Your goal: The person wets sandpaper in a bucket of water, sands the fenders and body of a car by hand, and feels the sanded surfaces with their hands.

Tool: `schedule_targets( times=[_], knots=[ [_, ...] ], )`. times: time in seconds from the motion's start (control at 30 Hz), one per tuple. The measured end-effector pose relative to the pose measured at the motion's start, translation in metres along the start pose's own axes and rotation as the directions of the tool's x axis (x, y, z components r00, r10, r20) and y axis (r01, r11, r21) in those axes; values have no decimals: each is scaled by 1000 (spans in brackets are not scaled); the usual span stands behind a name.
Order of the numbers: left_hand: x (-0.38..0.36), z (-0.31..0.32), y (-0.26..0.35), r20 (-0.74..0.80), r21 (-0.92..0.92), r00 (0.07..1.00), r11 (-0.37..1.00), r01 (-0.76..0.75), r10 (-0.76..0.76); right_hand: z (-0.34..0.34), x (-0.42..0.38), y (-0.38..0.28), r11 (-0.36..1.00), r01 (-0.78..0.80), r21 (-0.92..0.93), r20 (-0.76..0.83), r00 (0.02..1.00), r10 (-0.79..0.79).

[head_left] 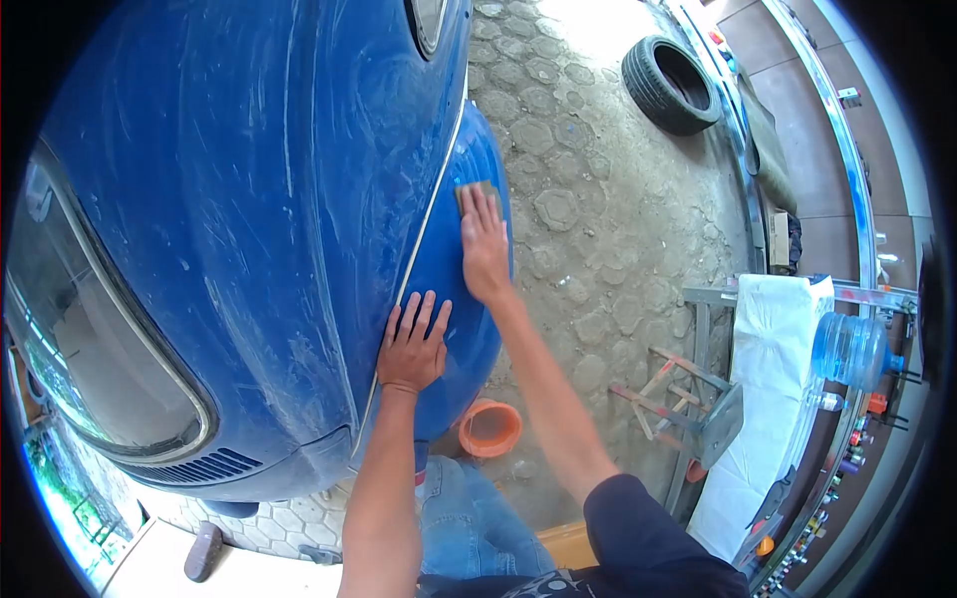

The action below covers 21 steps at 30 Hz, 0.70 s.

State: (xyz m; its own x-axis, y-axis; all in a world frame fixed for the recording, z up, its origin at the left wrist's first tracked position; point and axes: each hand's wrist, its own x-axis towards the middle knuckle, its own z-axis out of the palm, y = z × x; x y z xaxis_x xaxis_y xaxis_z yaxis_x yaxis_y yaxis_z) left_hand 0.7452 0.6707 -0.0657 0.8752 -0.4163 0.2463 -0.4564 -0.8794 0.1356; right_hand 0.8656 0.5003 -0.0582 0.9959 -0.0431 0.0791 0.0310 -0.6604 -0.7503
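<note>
The blue car body (239,189), scuffed with whitish streaks, fills the left side, and its rounded fender (439,254) bulges out beyond a pale trim line. My right hand (485,249) presses a small brownish-green sanding pad (490,187) flat on the upper part of the fender. Fingers cover most of the pad. Lower down, my left hand (413,347) lies with spread fingers across the trim line and the fender, holding nothing.
An orange bucket (489,429) stands on the paved floor below the fender. To the right are a tire (671,86), a small metal-framed stool (688,404), a white-covered bench (763,399) and a blue water jug (850,351). A dark shoe-like object (203,551) lies lower left.
</note>
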Motion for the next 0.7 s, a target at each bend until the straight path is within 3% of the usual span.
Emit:
schedule_targets(
  times=[0.17, 0.27, 0.37, 0.47, 0.7],
  knots=[
    [-4, 5, -1, 0, -18, 1000, 1000, 11, -11, -6, -98, -13, 989, 132, -64, 182, 976, -119],
    [-2, 1, 1, 2, -13, 1000, 1000, 10, -10, -15, -82, -2, 976, 187, -114, 244, 957, -155],
    [-1, 0, 0, 22, 2, 1000, 1000, 6, -6, -10, -10, -1, 984, 139, -116, 104, 987, -127],
    [-1, 1, -1, 17, -11, 1000, 1000, 6, -6, 0, 2, -10, 986, 124, -115, 47, 992, -119],
    [-4, 6, -1, 3, -45, 1000, 999, 16, -15, -12, -82, -7, 970, 229, -86, 224, 953, -205]
  ],
)
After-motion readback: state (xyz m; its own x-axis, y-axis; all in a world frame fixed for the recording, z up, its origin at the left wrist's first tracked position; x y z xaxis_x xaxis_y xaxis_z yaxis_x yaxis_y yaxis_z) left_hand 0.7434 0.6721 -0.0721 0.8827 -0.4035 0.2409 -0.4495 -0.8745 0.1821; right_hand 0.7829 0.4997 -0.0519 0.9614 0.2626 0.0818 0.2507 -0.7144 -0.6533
